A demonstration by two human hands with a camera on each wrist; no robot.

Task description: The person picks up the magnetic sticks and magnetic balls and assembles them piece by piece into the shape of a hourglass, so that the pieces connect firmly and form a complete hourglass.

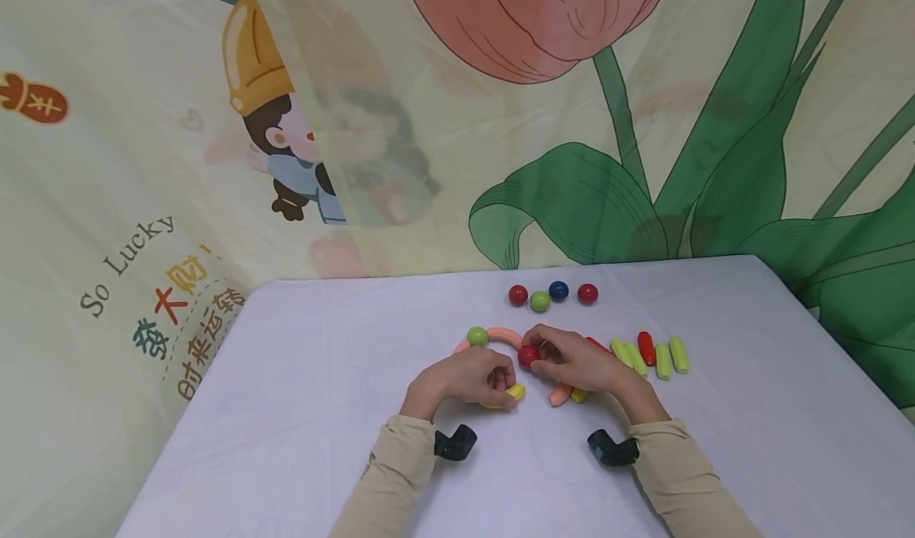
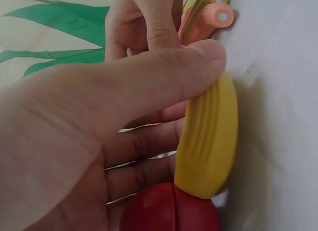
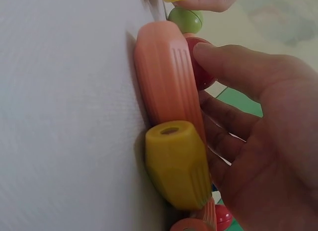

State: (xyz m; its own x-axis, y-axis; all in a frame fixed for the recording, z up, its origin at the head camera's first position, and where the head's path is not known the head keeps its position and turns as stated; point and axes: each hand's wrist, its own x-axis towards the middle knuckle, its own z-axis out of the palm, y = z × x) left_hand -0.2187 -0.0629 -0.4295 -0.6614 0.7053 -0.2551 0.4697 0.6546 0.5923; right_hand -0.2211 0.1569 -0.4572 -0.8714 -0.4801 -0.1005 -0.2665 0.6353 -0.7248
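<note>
l hand [image 1: 472, 375]: 1 yel pc [image 2: 211, 136] | r hand [image 1: 577, 361]: 1 red ball [image 1: 529, 356]

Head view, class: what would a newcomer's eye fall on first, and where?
Probably the huge pink tulip printed high on the backdrop. Next, around the middle of the white table, the right hand holds a red ball and the left hand pinches a yellow piece. Beyond them, four balls sit near the table's far edge.

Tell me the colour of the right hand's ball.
The ball is red, clearest in the head view.
</note>
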